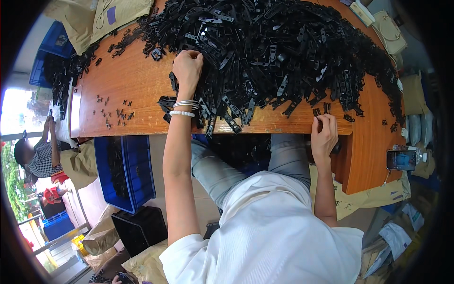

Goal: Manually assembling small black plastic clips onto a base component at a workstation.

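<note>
A large heap of small black plastic parts (265, 57) covers much of the brown wooden table (127, 78). At the heap's left edge is my left hand (187, 70), its fingers curled together. What they hold, if anything, is hidden. Bangles and a white bead bracelet circle that wrist. By the front edge, to the right, my right hand (325, 135) has its fingers bent in a pinch. A small black plastic part (317, 112) shows at its fingertips, and another black part (327, 108) lies just beyond them.
Several tiny dark pieces (120, 115) lie scattered at the table's left. Below stands a blue crate (137, 173) beside a black box (140, 233). A phone (401, 160) with a lit screen is at the right. Another person (42, 158) works at the far left.
</note>
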Tool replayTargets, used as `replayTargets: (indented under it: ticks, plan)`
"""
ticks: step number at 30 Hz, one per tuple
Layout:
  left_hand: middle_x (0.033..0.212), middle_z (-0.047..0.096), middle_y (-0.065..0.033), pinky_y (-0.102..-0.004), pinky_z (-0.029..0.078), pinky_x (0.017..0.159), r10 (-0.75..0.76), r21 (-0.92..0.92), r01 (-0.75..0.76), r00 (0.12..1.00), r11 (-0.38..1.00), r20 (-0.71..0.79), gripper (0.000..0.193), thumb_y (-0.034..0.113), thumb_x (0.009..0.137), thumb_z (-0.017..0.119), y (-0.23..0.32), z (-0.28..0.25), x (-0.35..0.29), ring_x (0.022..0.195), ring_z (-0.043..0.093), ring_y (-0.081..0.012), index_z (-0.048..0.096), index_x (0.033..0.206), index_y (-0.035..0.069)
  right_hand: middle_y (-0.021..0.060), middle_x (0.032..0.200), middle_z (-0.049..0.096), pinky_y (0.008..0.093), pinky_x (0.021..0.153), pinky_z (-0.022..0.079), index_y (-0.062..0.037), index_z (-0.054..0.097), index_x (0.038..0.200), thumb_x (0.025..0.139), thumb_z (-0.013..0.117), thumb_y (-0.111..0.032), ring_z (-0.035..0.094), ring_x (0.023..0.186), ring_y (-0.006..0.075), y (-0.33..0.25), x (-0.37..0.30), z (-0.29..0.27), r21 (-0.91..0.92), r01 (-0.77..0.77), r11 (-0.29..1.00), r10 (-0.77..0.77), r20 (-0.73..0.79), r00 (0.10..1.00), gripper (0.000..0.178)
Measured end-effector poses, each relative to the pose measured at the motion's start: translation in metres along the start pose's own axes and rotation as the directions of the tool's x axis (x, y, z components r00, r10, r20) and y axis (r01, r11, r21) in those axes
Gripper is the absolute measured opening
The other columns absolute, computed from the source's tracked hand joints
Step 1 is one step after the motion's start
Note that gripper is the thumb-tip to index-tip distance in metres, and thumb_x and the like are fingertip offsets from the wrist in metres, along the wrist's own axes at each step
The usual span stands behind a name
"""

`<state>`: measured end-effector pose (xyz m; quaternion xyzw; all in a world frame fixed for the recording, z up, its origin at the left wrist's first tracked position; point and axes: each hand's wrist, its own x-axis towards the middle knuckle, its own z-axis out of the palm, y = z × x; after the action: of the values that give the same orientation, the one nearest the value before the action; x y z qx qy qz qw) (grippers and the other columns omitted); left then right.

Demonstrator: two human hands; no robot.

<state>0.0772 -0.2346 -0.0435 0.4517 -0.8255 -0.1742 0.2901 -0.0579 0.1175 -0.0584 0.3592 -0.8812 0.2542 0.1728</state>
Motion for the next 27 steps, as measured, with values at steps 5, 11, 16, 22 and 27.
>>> replayTargets:
  ticks: [5,11,16,22,27]
  plan:
    - [0.075,0.065,-0.0126,-0.0297,0.048,0.064,-0.062,-0.014,0.062,0.998,0.998,0.030,0.022,0.024,0.072,0.062,-0.003,-0.001,0.011,0.068,0.063,-0.0214,0.069,0.082,0.005,0.0090,0.085,0.053,0.0340,0.062,0.046,-0.0004,0.057,0.081,0.077,0.062,-0.007,0.055,0.078,0.0260,-0.003,-0.003,-0.004,0.043,0.026,0.999,-0.025,-0.021,0.999,0.009]
    - [0.067,0.061,-0.0038,-0.0221,0.043,0.056,-0.266,-0.649,0.091,0.948,0.755,-0.177,0.015,0.011,0.074,0.061,-0.007,-0.019,0.010,0.058,0.053,-0.0099,0.064,0.076,-0.003,0.0095,0.088,0.056,0.0273,0.057,0.045,0.0020,0.057,0.086,0.080,0.059,-0.003,0.054,0.066,0.0184,-0.001,-0.006,-0.009,0.231,-0.063,0.971,0.080,-0.066,0.995,0.009]
    - [0.079,0.059,-0.0089,-0.0215,0.048,0.058,-0.003,-0.807,0.305,0.936,0.506,0.352,0.015,0.001,0.077,0.051,0.074,-0.069,-0.073,0.067,0.058,-0.0116,0.051,0.092,0.000,0.0058,0.090,0.056,0.0199,0.060,0.041,0.0016,0.059,0.092,0.082,0.057,-0.003,0.052,0.073,0.0100,-0.028,0.003,-0.023,0.577,-0.175,0.797,0.141,0.104,0.985,0.011]
    - [0.098,0.061,-0.0060,-0.0189,0.040,0.058,0.285,-0.727,0.166,0.844,0.666,0.454,0.048,-0.005,0.066,0.063,0.100,-0.072,-0.152,0.065,0.047,-0.0072,0.047,0.111,0.003,0.0073,0.091,0.056,0.0242,0.061,0.043,-0.0026,0.064,0.087,0.070,0.063,0.004,0.053,0.072,0.0155,-0.079,0.023,-0.046,0.732,0.125,0.670,-0.248,0.062,0.967,0.018]
    - [0.097,0.061,-0.0085,-0.0226,0.041,0.055,0.328,-0.665,0.037,0.848,0.746,0.415,0.057,-0.004,0.064,0.066,0.108,-0.079,-0.162,0.058,0.044,-0.0126,0.045,0.116,0.004,0.0083,0.091,0.055,0.0311,0.066,0.042,-0.0055,0.065,0.084,0.061,0.066,0.003,0.051,0.081,0.0249,-0.083,0.023,-0.041,0.729,0.298,0.617,-0.459,0.025,0.888,0.025]
